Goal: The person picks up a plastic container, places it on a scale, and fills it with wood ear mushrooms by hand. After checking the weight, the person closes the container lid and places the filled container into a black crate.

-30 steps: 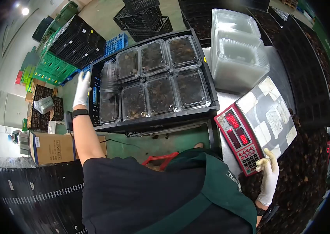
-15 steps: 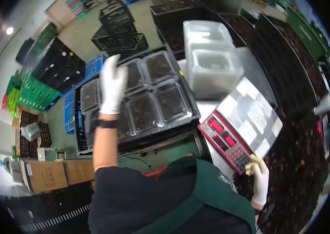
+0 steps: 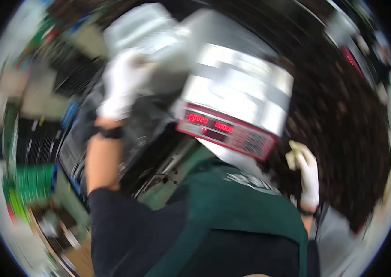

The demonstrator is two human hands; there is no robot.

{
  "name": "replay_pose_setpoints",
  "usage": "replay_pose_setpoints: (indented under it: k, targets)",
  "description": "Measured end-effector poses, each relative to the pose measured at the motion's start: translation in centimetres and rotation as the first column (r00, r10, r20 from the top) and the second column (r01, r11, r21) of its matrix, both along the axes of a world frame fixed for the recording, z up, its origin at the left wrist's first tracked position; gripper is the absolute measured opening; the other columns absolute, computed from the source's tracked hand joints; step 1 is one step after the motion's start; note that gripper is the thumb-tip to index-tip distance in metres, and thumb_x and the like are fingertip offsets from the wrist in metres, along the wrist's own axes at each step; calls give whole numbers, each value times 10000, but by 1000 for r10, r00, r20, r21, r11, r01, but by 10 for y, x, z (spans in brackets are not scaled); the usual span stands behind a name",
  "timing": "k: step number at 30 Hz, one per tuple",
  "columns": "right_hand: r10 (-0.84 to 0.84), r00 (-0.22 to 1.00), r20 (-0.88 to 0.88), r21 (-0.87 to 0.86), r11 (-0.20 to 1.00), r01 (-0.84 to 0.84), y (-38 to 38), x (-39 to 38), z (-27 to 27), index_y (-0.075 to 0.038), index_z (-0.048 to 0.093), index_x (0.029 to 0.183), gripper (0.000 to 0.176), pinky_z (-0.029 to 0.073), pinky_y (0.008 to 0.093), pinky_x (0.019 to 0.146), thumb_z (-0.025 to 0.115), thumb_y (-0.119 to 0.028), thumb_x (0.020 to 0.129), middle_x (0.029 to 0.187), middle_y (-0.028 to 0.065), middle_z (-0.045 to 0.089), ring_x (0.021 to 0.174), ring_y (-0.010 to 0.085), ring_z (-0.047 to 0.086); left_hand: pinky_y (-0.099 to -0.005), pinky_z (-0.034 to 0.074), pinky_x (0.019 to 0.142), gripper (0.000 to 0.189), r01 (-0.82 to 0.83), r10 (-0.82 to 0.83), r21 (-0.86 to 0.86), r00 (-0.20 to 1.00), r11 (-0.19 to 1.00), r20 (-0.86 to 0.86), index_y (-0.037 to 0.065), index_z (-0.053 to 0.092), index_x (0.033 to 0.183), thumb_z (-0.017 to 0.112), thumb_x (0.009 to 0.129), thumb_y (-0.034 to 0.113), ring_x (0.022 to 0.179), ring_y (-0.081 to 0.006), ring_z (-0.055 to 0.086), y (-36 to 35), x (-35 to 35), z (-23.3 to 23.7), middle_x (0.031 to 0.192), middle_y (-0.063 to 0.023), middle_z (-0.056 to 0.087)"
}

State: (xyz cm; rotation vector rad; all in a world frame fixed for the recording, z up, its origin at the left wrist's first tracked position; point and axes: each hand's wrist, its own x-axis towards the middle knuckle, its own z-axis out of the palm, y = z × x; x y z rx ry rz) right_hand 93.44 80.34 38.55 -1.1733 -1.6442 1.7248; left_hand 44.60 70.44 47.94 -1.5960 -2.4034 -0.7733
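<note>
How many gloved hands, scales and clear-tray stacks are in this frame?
White-gloved hands: 2 (left hand, right hand)
Scale: 1, red digits lit
Clear-tray stack: 1, too blurred to count the single trays
Total: 4

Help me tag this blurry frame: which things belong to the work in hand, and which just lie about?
In hand: left hand by the stack of clear containers; scale; right hand beside the dark produce.
Lying about: green crates; black crates, both blurred.
</note>
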Motion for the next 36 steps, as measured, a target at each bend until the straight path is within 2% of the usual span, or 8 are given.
replay_pose_setpoints:
  k: [6,8,10,16,20,26,31,36]
  targets:
    - [-391,867,309,247,913,324,-12,64,-35,-36,630,1302,358,509,257,765,619,-103,950,880,43,689,764,101,604,-251,497,788,199,-55,55,-10,945,998,322,-24,724,1065,683,939,125,835,-99,619,2,-50,14,932,-69,725]
    - [-479,751,454,348,872,345,-26,70,-33,-70,615,1333,473,523,306,871,703,-121,871,1092,90,685,945,173,641,-274,531,854,253,-168,184,150,978,974,-103,-35,733,1099,664,989,182,931,-147,689,3,-11,38,1038,-78,754]
    - [-574,652,496,698,710,94,-41,74,-48,-100,569,1388,606,476,380,1011,747,-144,812,1289,132,614,1157,292,584,-289,529,865,182,29,57,349,971,937,-233,-41,726,1082,699,948,80,913,-169,679,1,13,37,1038,-110,747]
    - [-449,586,674,610,786,-99,-78,58,-72,-246,421,1528,977,229,593,1183,871,-296,662,1599,164,321,1478,370,286,-354,533,787,197,565,-544,69,815,822,-198,33,727,999,747,821,-49,830,-268,662,26,153,-38,911,-100,702]
    - [-546,572,612,703,707,-78,-52,53,-78,-276,435,1517,957,260,607,1166,878,-318,670,1596,149,329,1466,362,307,-358,515,817,364,567,-542,-140,821,812,177,64,679,1187,779,836,62,902,-272,657,36,187,-89,978,-110,697]
    - [-445,626,640,697,679,-230,17,32,-87,-356,435,1507,866,332,670,1088,844,-357,744,1633,114,275,1482,357,275,-420,451,1040,544,609,-597,-141,793,780,123,61,563,1372,757,865,75,1215,-332,581,33,197,-80,1294,-168,615]
    - [-518,659,545,763,632,-133,31,34,-104,-193,714,1089,324,576,333,781,782,-231,774,1163,28,644,1061,232,633,-417,437,1054,479,565,-546,-103,821,818,164,52,576,1353,712,894,55,1235,-338,567,26,187,-81,1306,-166,613]
    - [-534,804,262,691,685,230,67,48,-112,-66,746,1037,259,543,326,716,730,-207,820,921,85,738,798,197,696,-415,419,1074,392,493,-491,27,857,869,158,24,603,1311,654,922,24,1235,-319,567,23,173,-83,1302,-162,618]
